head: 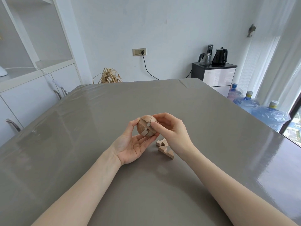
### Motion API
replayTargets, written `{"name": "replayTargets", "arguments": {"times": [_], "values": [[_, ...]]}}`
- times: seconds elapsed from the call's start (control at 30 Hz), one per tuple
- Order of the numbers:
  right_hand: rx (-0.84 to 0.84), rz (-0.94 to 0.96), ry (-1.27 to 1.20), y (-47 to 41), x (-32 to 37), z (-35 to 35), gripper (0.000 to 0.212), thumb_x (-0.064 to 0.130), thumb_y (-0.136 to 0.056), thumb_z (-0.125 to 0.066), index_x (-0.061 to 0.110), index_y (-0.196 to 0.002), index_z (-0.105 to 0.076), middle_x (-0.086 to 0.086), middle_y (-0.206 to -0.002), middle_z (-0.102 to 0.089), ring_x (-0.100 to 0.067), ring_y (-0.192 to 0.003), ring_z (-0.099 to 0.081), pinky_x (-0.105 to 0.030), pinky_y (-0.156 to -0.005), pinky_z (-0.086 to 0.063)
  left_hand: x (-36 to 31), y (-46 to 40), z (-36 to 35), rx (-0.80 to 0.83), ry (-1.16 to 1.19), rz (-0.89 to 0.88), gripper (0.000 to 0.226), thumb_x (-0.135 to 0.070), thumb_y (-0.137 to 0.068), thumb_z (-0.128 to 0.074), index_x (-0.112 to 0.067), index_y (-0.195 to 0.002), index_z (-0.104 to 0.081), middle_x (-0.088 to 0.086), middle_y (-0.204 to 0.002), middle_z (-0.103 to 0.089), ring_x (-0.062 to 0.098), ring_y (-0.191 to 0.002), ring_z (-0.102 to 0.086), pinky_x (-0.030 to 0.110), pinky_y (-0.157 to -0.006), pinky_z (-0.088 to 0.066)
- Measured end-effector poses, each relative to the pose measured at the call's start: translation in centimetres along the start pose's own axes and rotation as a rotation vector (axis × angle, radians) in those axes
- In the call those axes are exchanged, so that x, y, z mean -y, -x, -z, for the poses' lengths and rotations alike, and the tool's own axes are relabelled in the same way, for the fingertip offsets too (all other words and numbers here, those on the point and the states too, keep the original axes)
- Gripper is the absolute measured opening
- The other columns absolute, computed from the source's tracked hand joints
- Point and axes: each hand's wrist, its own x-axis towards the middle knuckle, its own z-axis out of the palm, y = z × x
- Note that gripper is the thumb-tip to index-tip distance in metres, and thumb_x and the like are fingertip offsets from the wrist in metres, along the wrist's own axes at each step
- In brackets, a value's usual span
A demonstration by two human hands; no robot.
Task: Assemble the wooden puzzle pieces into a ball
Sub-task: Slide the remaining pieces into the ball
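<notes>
A partly built wooden ball [145, 127] is held above the grey table [97, 119]. My left hand [132, 144] cups it from below and the left, palm up, thumb on its upper left. My right hand [171, 129] grips its right side, thumb and fingers pinching near a pale notched piece in the ball's seam. Two loose wooden pieces lie on the table just under my right wrist: a small notched block [160, 142] and a longer curved wedge [167, 151].
The table's far edge runs across the middle of the view. Beyond it stand a straw bundle [110, 75], a black cabinet with kettles [213, 72] and several blue water jugs [267, 115] at the right. White shelving [32, 62] is on the left.
</notes>
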Motion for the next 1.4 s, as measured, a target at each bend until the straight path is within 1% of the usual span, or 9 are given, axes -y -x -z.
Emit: {"name": "replayTargets", "arguments": {"times": [0.27,0.43,0.63,0.8,0.93,1.07,1.13,1.27,1.4], "values": [[-0.012,0.013,0.029,0.05,0.2,-0.03,0.009,0.016,-0.087,-0.065,0.013,-0.094,-0.07,0.001,-0.093,-0.075,-0.008,-0.091,-0.07,-0.026,-0.084,-0.055,0.03,0.08,-0.05,-0.004,-0.007,-0.002,0.051,-0.031,-0.072,-0.068,0.017,-0.088,-0.065,0.025,-0.094,-0.069,0.031,-0.079,-0.072,0.035,-0.071,-0.059],[-0.025,0.04,0.057,0.2,0.32,-0.16,0.009,0.014,-0.088,-0.064,0.011,-0.094,-0.07,0.001,-0.092,-0.074,-0.007,-0.088,-0.07,-0.022,-0.082,-0.055,0.0,-0.05,0.14,0.008,0.002,0.002,0.056,-0.03,-0.063,-0.078,0.017,-0.092,-0.065,0.026,-0.096,-0.069,0.032,-0.081,-0.072,0.037,-0.071,-0.06],[-0.034,0.052,0.113,0.32,0.38,-0.22,0.01,0.015,-0.089,-0.062,0.011,-0.094,-0.069,0.0,-0.089,-0.074,-0.006,-0.085,-0.069,-0.021,-0.079,-0.055,0.1,-0.13,0.05,-0.01,-0.012,-0.01,0.057,-0.032,-0.071,-0.068,0.013,-0.105,-0.058,0.024,-0.096,-0.069,0.03,-0.08,-0.073,0.035,-0.078,-0.057],[-0.037,0.094,0.237,0.33,0.28,-0.41,0.01,0.017,-0.09,-0.059,0.009,-0.092,-0.065,-0.006,-0.079,-0.072,-0.014,-0.071,-0.065,-0.02,-0.066,-0.05,0.09,-0.2,0.17,-0.016,-0.018,-0.003,0.063,-0.031,-0.071,-0.069,0.012,-0.115,-0.057,0.024,-0.105,-0.068,0.03,-0.085,-0.072,0.035,-0.08,-0.057],[-0.028,0.116,0.322,0.31,0.24,-0.48,0.01,0.017,-0.091,-0.057,0.008,-0.091,-0.06,-0.003,-0.07,-0.066,-0.007,-0.057,-0.054,-0.014,-0.056,-0.043,0.12,-0.33,0.17,-0.018,-0.033,-0.012,0.066,-0.032,-0.07,-0.07,0.01,-0.118,-0.056,0.023,-0.113,-0.066,0.029,-0.087,-0.072,0.035,-0.081,-0.056],[-0.031,0.109,0.388,0.16,-0.03,-0.52,0.007,0.021,-0.09,-0.055,0.014,-0.09,-0.056,-0.005,-0.072,-0.064,-0.018,-0.064,-0.054,-0.029,-0.062,-0.047,0.19,-0.32,0.11,-0.019,-0.049,-0.015,0.062,-0.031,-0.07,-0.069,0.01,-0.115,-0.058,0.023,-0.112,-0.066,0.029,-0.087,-0.072,0.035,-0.081,-0.057],[-0.026,0.105,0.385,0.17,-0.08,-0.55,0.006,0.02,-0.089,-0.055,0.015,-0.09,-0.056,-0.006,-0.075,-0.065,-0.021,-0.068,-0.057,-0.032,-0.065,-0.049,0.18,-0.38,0.13,-0.027,-0.051,-0.019,0.063,-0.031,-0.069,-0.07,0.01,-0.116,-0.057,0.023,-0.111,-0.066,0.029,-0.087,-0.072,0.035,-0.081,-0.056],[-0.028,0.097,0.35,0.17,0.06,-0.5,0.006,0.018,-0.089,-0.057,0.014,-0.093,-0.06,-0.005,-0.079,-0.069,-0.015,-0.072,-0.061,-0.023,-0.067,-0.049,0.19,-0.45,0.11,-0.04,-0.049,-0.024,0.066,-0.032,-0.068,-0.071,0.009,-0.118,-0.055,0.023,-0.11,-0.067,0.029,-0.086,-0.072,0.035,-0.081,-0.056],[-0.024,0.089,0.344,0.04,0.13,-0.38,0.005,0.016,-0.089,-0.056,0.013,-0.091,-0.06,-0.006,-0.077,-0.068,-0.014,-0.065,-0.057,-0.022,-0.061,-0.047,0.27,-0.55,0.06,-0.049,-0.056,-0.036,0.065,-0.031,-0.068,-0.071,0.01,-0.117,-0.055,0.023,-0.105,-0.068,0.029,-0.085,-0.072,0.035,-0.078,-0.058]]}}
